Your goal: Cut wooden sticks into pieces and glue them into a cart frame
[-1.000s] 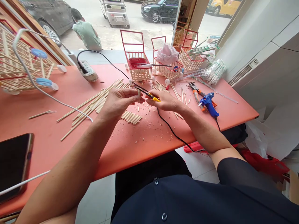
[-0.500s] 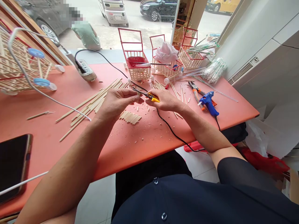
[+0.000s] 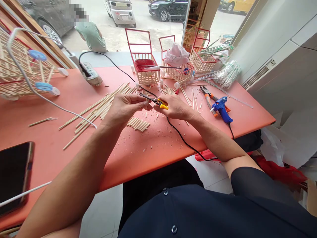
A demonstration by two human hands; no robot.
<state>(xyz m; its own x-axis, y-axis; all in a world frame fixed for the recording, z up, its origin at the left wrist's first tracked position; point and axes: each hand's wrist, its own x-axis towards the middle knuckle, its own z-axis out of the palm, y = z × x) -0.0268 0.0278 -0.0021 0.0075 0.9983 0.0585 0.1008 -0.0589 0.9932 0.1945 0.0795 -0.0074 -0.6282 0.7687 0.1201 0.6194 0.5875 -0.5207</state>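
Observation:
My right hand (image 3: 174, 106) is closed around the yellow handles of a pair of pliers (image 3: 162, 104), whose dark jaws point left. At the jaws, my left hand (image 3: 127, 107) is closed in a pinch on a short wooden stick (image 3: 147, 99), mostly hidden by the fingers. Just below the hands lies a neat row of short cut sticks (image 3: 138, 124), with crumbs and offcuts around it. Long wooden sticks (image 3: 96, 110) spread out on the table beside and behind my left hand.
Small stick-built carts (image 3: 148, 76) with red handles stand at the back. A blue glue gun (image 3: 221, 109) and orange-handled pliers (image 3: 208, 99) lie right. A phone (image 3: 15, 175), white cable (image 3: 59, 107) and larger cart (image 3: 22, 72) are left. A power strip (image 3: 91, 74) sits behind; a black cord (image 3: 182, 138) crosses the table (image 3: 138, 158).
Both hands and the pliers stay nearly in place, with only a very slight shift of the right hand and pliers to the left. Nothing else visibly moves.

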